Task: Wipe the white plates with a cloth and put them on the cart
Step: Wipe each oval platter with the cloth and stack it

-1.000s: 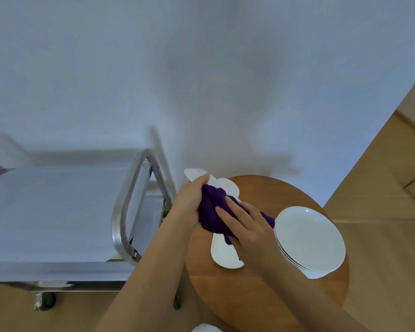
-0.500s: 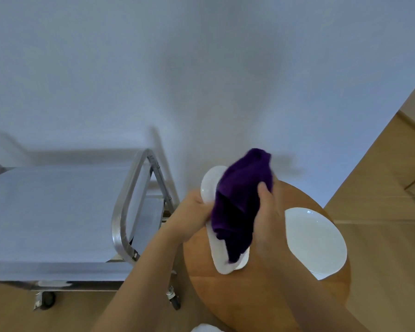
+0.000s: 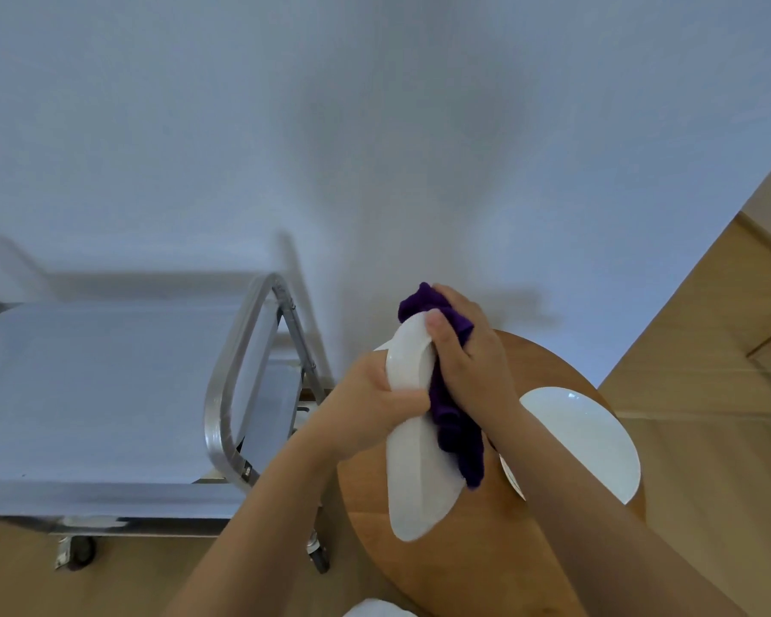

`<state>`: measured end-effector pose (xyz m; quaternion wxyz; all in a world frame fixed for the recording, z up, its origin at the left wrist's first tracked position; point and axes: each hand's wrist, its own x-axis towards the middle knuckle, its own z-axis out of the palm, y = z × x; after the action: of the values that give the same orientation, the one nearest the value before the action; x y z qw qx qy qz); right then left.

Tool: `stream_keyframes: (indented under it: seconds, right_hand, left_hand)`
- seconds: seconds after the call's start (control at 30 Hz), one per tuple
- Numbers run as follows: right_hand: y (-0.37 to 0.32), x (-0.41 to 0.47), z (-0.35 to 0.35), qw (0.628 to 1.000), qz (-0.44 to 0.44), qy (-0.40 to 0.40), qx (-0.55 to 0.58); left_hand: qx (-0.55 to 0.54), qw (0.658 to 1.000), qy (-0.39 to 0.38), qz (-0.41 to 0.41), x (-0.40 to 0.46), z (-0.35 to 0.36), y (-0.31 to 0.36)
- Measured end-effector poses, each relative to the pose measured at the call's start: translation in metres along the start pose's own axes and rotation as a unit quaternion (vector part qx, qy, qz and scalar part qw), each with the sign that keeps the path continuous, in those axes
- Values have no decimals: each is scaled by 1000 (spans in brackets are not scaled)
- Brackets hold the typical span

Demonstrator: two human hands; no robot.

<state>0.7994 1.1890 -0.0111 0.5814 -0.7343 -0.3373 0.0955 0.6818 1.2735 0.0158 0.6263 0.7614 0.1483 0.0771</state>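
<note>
Gripping the white plate (image 3: 412,474) on edge above the round wooden table (image 3: 486,567), our left hand (image 3: 366,407) sits right of the steel cart (image 3: 223,394); our right hand (image 3: 468,362) clamps the purple cloth (image 3: 457,443) against it; stacked plates (image 3: 584,443) lie rightmost.

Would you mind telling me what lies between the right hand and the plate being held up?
In the head view, the purple cloth lies between the right hand and the held plate.
</note>
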Motion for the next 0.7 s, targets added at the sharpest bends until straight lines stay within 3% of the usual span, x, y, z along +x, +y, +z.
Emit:
stream_keyframes:
  seconds: [0.13, 0.23, 0.53, 0.6, 0.7]
  right_hand:
    - [3, 5, -13, 999, 27, -23, 19]
    - [10, -5, -14, 997, 49, -51, 40]
    - [35, -37, -16, 984, 111, 7, 139]
    - [36, -34, -21, 980, 118, 26, 155]
    - [31, -19, -45, 986, 106, -12, 127]
  left_hand:
    - [-114, 992, 61, 7, -3, -6, 2]
    - [-222, 965, 139, 12, 5, -11, 1]
    - [-293, 915, 276, 10, 21, -9, -5]
    - [-300, 917, 264, 3, 25, -3, -10]
    - [-370, 915, 159, -23, 21, -12, -15]
